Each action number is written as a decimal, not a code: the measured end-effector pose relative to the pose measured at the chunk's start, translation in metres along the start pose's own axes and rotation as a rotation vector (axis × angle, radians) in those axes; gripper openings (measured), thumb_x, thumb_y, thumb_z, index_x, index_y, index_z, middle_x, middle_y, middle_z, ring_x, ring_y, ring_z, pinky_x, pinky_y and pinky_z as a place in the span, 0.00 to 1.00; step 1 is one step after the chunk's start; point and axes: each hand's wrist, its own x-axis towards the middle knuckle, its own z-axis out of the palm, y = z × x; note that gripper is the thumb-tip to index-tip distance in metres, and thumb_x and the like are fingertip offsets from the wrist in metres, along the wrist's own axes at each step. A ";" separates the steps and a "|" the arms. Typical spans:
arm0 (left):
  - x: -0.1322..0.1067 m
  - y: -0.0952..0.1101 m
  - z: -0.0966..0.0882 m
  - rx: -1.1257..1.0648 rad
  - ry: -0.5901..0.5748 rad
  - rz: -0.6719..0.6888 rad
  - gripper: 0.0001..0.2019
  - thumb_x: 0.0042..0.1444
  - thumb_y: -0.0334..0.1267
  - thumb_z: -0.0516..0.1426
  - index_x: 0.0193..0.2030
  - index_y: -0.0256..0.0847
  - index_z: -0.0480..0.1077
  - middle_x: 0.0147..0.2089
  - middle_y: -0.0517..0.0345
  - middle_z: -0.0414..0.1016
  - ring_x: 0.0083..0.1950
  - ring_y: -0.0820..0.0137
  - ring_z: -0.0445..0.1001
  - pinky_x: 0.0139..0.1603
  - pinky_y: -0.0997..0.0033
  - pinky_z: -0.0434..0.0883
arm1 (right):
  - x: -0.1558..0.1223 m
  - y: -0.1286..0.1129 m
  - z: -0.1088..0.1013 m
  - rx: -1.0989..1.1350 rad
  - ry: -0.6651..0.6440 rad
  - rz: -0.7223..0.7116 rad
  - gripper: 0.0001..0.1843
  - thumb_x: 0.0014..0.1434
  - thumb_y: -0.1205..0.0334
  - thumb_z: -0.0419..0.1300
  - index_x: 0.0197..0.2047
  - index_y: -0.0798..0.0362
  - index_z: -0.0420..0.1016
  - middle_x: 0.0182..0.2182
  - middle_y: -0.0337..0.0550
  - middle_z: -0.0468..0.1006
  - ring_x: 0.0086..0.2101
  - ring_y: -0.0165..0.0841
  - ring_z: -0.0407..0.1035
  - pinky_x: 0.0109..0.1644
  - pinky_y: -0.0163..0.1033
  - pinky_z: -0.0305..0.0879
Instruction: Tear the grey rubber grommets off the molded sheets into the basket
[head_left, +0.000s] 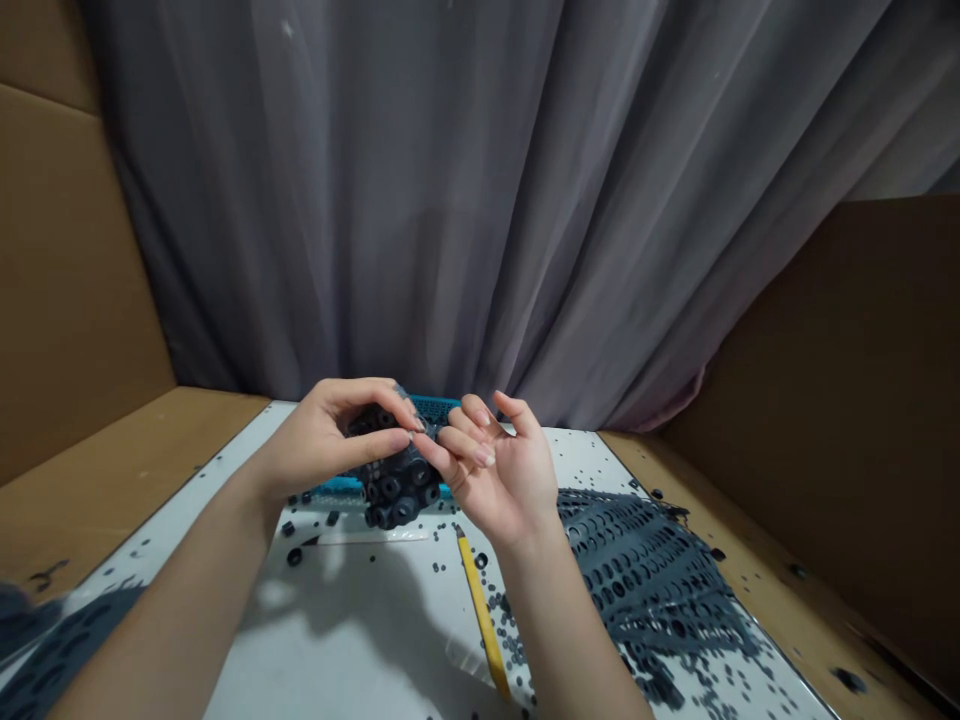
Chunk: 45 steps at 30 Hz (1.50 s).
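Observation:
My left hand (324,440) grips a dark rubber sheet of round rings (396,490), held up above the white table (352,640). My right hand (495,470) meets it from the right, palm toward me, thumb and forefinger pinching at the sheet's upper edge beside my left fingertips. The lower part of the sheet hangs below both hands, showing several raised black rings. Part of the sheet is hidden behind my left fingers.
A yellow pencil (480,610) lies on the table below my right wrist. Punched-out dark rubber sheets (652,580) lie at the right, with loose black rings scattered around. A blue tray (345,487) sits behind the hands. Grey curtain and cardboard walls surround the table.

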 end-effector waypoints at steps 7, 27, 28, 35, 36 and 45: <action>0.001 0.004 -0.001 0.042 -0.029 0.017 0.01 0.49 0.33 0.61 0.29 0.41 0.75 0.32 0.57 0.74 0.35 0.72 0.72 0.36 0.76 0.68 | -0.001 0.000 0.002 0.004 0.043 0.009 0.15 0.59 0.57 0.44 0.22 0.54 0.54 0.17 0.31 0.50 0.18 0.23 0.48 0.42 0.43 0.71; 0.011 -0.015 0.013 -0.323 0.489 -0.291 0.22 0.51 0.37 0.59 0.55 0.42 0.64 0.51 0.51 0.72 0.53 0.63 0.70 0.51 0.65 0.68 | 0.012 -0.016 -0.024 -1.496 0.351 -0.646 0.09 0.49 0.59 0.61 0.30 0.54 0.65 0.26 0.37 0.67 0.28 0.28 0.61 0.33 0.34 0.60; 0.011 -0.014 0.014 -0.347 0.505 -0.277 0.22 0.51 0.37 0.59 0.55 0.42 0.64 0.52 0.51 0.71 0.53 0.63 0.69 0.52 0.65 0.68 | 0.011 -0.015 -0.024 -1.600 0.342 -0.596 0.10 0.50 0.58 0.61 0.30 0.54 0.66 0.27 0.38 0.68 0.29 0.28 0.62 0.32 0.33 0.59; 0.011 -0.013 0.016 -0.410 0.475 -0.254 0.24 0.51 0.34 0.59 0.56 0.40 0.63 0.54 0.49 0.70 0.54 0.62 0.69 0.54 0.63 0.68 | 0.015 -0.005 -0.029 -1.366 0.067 -0.253 0.13 0.56 0.52 0.56 0.34 0.54 0.66 0.29 0.40 0.70 0.30 0.30 0.65 0.34 0.35 0.64; 0.011 -0.013 0.016 -0.407 0.460 -0.250 0.24 0.51 0.34 0.59 0.56 0.40 0.62 0.54 0.48 0.70 0.54 0.61 0.69 0.53 0.63 0.68 | 0.017 -0.006 -0.031 -1.325 0.071 -0.270 0.12 0.56 0.53 0.56 0.34 0.54 0.65 0.28 0.40 0.70 0.30 0.30 0.65 0.34 0.36 0.65; 0.005 -0.006 0.020 -0.284 0.233 -0.240 0.33 0.52 0.34 0.58 0.63 0.49 0.51 0.50 0.51 0.73 0.47 0.63 0.73 0.47 0.64 0.71 | 0.005 -0.014 -0.016 -1.850 0.299 -0.911 0.08 0.56 0.59 0.56 0.38 0.53 0.67 0.36 0.44 0.71 0.38 0.35 0.64 0.44 0.41 0.61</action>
